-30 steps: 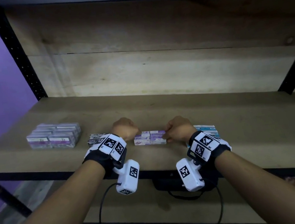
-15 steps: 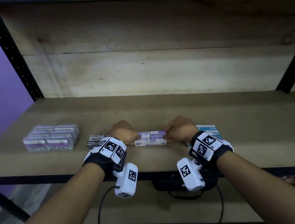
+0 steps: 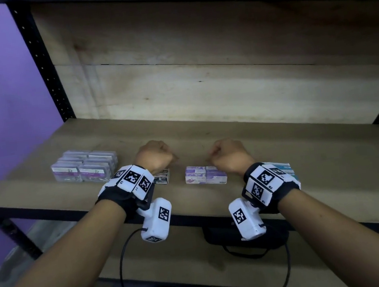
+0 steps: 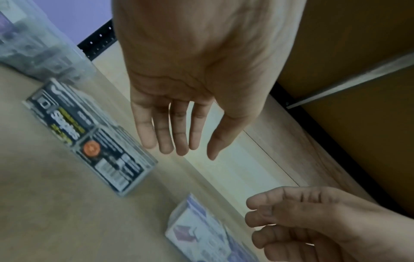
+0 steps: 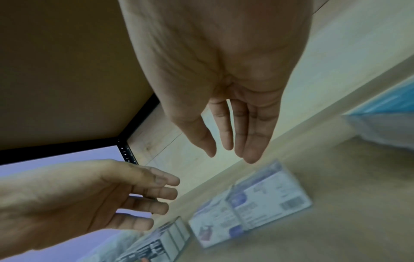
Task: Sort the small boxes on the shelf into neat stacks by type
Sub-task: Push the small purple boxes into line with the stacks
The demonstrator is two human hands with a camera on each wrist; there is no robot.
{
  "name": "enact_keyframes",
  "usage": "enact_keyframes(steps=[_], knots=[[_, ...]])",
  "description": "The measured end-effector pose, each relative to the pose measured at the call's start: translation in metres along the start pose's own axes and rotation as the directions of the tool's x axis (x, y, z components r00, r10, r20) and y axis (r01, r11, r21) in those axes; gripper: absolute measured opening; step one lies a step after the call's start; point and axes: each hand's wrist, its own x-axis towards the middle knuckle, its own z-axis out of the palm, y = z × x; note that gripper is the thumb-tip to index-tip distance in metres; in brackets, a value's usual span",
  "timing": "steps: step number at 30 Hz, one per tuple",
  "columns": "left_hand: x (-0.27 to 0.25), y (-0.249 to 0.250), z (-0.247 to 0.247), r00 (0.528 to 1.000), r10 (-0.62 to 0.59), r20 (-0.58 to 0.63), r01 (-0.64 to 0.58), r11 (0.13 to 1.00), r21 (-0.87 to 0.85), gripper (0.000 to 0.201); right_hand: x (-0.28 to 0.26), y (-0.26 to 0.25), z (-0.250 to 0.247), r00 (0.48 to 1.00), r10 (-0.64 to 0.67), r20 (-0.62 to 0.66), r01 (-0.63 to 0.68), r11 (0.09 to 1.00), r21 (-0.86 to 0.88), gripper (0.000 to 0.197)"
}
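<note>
A pair of purple-and-white boxes (image 3: 205, 175) lies side by side near the shelf's front edge, between my hands. My left hand (image 3: 155, 155) hovers to their left with straight, relaxed fingers (image 4: 179, 134) and holds nothing. Below it lies a black staples box (image 4: 89, 140), partly hidden by the wrist in the head view (image 3: 163, 178). My right hand (image 3: 230, 154) hovers just right of the purple-and-white boxes (image 5: 251, 203), its fingers (image 5: 248, 134) relaxed and empty. A neat block of purple boxes (image 3: 84, 165) stands at the left. Teal boxes (image 3: 283, 169) peek out behind my right wrist.
The wooden shelf board (image 3: 320, 166) runs wide to the right and back to a wooden rear panel (image 3: 199, 81). Black uprights (image 3: 43, 61) frame the shelf, with a purple wall at left. A black bag (image 3: 220, 233) lies on the lower shelf.
Both hands have let go of the ends of the purple-and-white boxes, lifted and moved apart. The boxes stay in place.
</note>
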Motion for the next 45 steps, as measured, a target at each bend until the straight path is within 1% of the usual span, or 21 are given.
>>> enact_keyframes(steps=[3, 5, 7, 9, 12, 14, 18, 21, 22, 25, 30, 42, 45], knots=[[0.003, -0.017, -0.022, 0.999, 0.019, -0.036, -0.021, 0.998, -0.054, 0.019, 0.000, -0.022, 0.018, 0.999, -0.035, 0.019, 0.032, 0.990, 0.140, 0.019], [0.005, -0.030, -0.035, 0.999, 0.026, -0.040, -0.029, 0.996, -0.081, 0.022, 0.000, -0.037, 0.032, 0.997, -0.072, 0.040, 0.065, 0.986, 0.155, 0.025], [0.006, -0.044, -0.045, 0.999, 0.034, -0.023, -0.036, 0.995, -0.093, 0.025, 0.000, -0.049, 0.047, 0.992, -0.108, 0.057, 0.100, 0.986, 0.136, 0.030], [0.009, -0.056, -0.052, 0.999, 0.046, 0.022, -0.044, 0.996, -0.081, 0.029, -0.001, -0.060, 0.062, 0.989, -0.125, 0.073, 0.117, 0.988, 0.102, 0.038], [0.010, -0.071, -0.059, 0.996, 0.043, 0.083, -0.040, 0.999, -0.032, 0.038, -0.001, -0.068, 0.078, 0.987, -0.118, 0.110, 0.115, 0.993, 0.032, 0.053], [0.011, -0.080, -0.063, 0.994, 0.041, 0.100, -0.040, 0.999, -0.012, 0.043, 0.000, -0.072, 0.086, 0.987, -0.108, 0.120, 0.114, 0.993, -0.038, 0.056], [0.012, -0.090, -0.063, 0.993, 0.046, 0.112, -0.046, 0.999, 0.002, 0.047, 0.002, -0.073, 0.093, 0.995, -0.048, 0.090, 0.057, 0.994, -0.097, 0.053], [0.013, -0.093, -0.061, 0.991, 0.041, 0.128, -0.047, 0.998, 0.042, 0.051, 0.003, -0.072, 0.094, 0.997, -0.007, 0.075, 0.018, 0.988, -0.151, 0.036], [0.013, -0.093, -0.059, 0.992, 0.038, 0.124, -0.045, 0.997, 0.056, 0.052, 0.004, -0.072, 0.094, 0.997, 0.003, 0.073, 0.009, 0.987, -0.161, 0.033], [0.015, -0.094, -0.057, 0.995, 0.034, 0.093, -0.041, 0.997, 0.073, 0.051, 0.005, -0.071, 0.095, 0.997, 0.024, 0.068, -0.015, 0.992, -0.129, 0.036], [0.015, -0.094, -0.055, 0.998, 0.029, 0.054, -0.034, 0.994, 0.105, 0.041, 0.005, -0.070, 0.094, 0.997, 0.035, 0.074, -0.028, 0.994, -0.104, 0.039], [0.016, -0.098, -0.053, 0.999, 0.027, 0.036, -0.030, 0.996, 0.086, 0.037, 0.007, -0.068, 0.096, 0.997, 0.037, 0.072, -0.034, 0.998, -0.049, 0.040], [0.015, -0.098, -0.053, 0.999, 0.035, 0.032, -0.038, 0.995, 0.094, 0.035, 0.006, -0.069, 0.095, 0.997, 0.033, 0.073, -0.029, 0.998, -0.061, 0.038]])
